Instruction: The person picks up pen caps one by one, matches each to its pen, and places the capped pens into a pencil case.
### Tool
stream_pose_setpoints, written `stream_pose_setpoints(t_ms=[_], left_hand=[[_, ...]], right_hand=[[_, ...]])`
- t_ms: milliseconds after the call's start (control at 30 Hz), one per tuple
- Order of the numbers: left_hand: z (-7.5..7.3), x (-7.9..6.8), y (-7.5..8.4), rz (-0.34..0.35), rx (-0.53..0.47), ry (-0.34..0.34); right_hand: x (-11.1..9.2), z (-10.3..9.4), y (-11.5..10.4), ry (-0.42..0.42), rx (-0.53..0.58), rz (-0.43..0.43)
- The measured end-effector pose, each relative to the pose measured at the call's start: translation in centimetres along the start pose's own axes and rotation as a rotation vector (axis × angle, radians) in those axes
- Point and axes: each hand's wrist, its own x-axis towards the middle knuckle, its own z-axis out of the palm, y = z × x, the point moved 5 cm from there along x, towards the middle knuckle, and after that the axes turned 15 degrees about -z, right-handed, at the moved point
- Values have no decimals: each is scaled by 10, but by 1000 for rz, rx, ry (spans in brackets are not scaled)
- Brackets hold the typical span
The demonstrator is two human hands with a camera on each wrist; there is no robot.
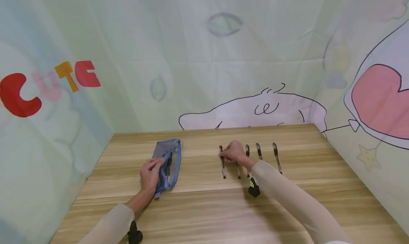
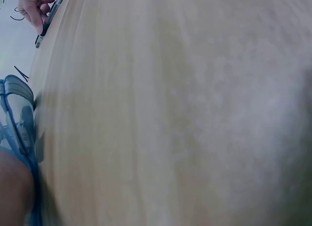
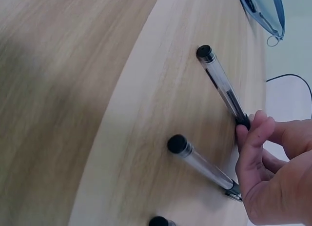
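Note:
A blue mesh zip pouch (image 1: pixel 176 173) lies on the left of the table, its zipped side parted and a black pen (image 1: pixel 169 166) inside. My left hand (image 1: pixel 150 175) grips the pouch's edge between thumb and fingers. My right hand (image 1: pixel 235 152) pinches the leftmost clear-barrelled gel pen (image 1: pixel 223 167) near its black cap; in the right wrist view that pen (image 3: pixel 224 87) slants with its black end toward the camera. Beside it lies a second pen (image 3: pixel 204 168), its upper part behind the right hand in the head view.
Further right on the wooden table (image 1: pixel 204 215) lie more black-capped pens, among them one (image 1: pixel 258 150) partly behind the right arm and a rightmost one (image 1: pixel 277 158) set apart. A printed cloth backdrop (image 1: pixel 198 70) rises along the table's back and sides.

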Motion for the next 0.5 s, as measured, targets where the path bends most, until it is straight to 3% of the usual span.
stream_pose_setpoints(t_ms=[367,500], left_hand=[[0,-2,1,-22,9,-10],[0,-2,2,-30,25,-12]], right_hand=[[-4,4,2,-29,327,135],[-3,7,-3,-65,418,129]])
